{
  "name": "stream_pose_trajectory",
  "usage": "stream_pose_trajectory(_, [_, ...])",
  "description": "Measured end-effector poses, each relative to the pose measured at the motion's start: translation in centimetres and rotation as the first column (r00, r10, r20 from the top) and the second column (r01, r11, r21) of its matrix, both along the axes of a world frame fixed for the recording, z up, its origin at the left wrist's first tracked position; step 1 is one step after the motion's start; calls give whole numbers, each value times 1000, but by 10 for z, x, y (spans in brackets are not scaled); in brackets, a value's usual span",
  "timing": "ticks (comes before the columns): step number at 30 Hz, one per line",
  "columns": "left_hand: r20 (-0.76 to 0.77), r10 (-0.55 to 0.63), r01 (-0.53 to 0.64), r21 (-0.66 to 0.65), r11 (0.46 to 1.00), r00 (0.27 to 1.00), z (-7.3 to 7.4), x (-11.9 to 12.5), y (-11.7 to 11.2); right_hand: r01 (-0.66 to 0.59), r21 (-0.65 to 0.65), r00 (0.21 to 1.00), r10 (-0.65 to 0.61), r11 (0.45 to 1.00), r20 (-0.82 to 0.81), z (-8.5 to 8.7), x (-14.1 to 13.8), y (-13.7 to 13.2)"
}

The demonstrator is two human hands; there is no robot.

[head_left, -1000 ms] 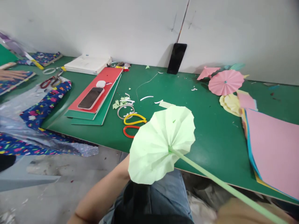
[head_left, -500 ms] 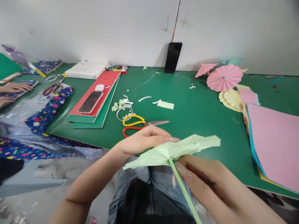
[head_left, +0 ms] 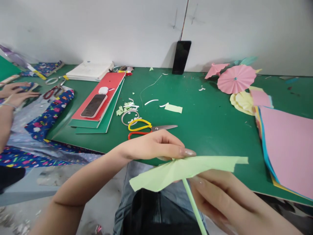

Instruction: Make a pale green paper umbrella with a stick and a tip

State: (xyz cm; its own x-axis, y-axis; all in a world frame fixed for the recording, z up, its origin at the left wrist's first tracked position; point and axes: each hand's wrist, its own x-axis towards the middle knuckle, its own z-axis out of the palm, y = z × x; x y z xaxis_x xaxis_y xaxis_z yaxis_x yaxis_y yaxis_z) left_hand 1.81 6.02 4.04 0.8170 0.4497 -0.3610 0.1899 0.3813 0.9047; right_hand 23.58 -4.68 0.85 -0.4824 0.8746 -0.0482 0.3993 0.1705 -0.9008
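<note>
A pale green paper umbrella (head_left: 176, 173) is held over my lap, its pleated canopy spread and tilted towards me. Its thin green stick (head_left: 194, 204) comes out below the canopy's near edge and runs down to the right. My left hand (head_left: 156, 145) is closed on the far edge near the centre, thumb on top. From below and to the right, my right hand (head_left: 225, 195) is closed under the canopy where the stick meets it; some fingertips are hidden. Just beyond my left hand lie scissors (head_left: 139, 124) with yellow and red handles.
Paper scraps and a tape ring (head_left: 122, 119) lie left of centre. A phone (head_left: 94, 105) rests on red and green boards. Another phone (head_left: 182, 57) leans on the wall. Pink paper umbrellas (head_left: 236, 79) and stacked coloured paper (head_left: 288, 147) are right. A co-worker's hands (head_left: 18, 93) are at far left.
The canopy has tipped so its upper face shows and the stick joint is hidden. My left hand has shifted slightly right. The co-worker's hands and forearm have come further into view.
</note>
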Motion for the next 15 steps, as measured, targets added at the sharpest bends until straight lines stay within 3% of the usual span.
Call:
stream_pose_trajectory(5, [8, 56, -56, -28, 998, 998, 0, 1, -1, 114, 103, 986, -126, 988, 111, 13, -15, 8])
stream_pose_trajectory(9, [-8, 78, -79, -58, 995, 997, 2, 4, -3, 63, 128, 987, -81, 990, 142, 27, -29, 18])
stream_pose_trajectory(15, [-17, 69, -70, -35, 997, 997, 2, 4, -2, 133, 187, 970, -166, 973, 177, 24, -31, 18])
